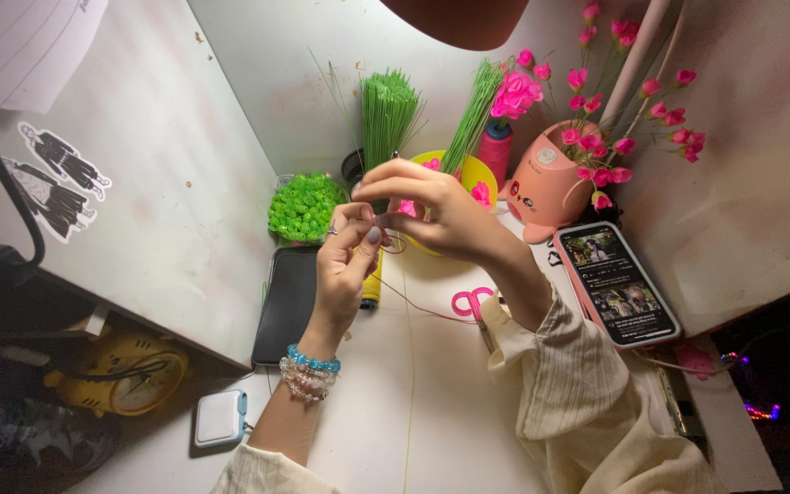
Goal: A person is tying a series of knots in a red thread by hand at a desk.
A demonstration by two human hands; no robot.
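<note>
A thin red thread (413, 302) is pinched between the closed fingertips of the left hand (345, 261) and right hand (427, 215), held above the counter (413, 402), before a yellow bowl (477, 174).

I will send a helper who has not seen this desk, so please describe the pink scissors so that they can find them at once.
Start at the white desk and find the lit phone in a pink case on its right side. Left of it, just below the right hand, lie the scissors. They alone have bright pink loop handles, and a thin red thread runs toward them.
</note>
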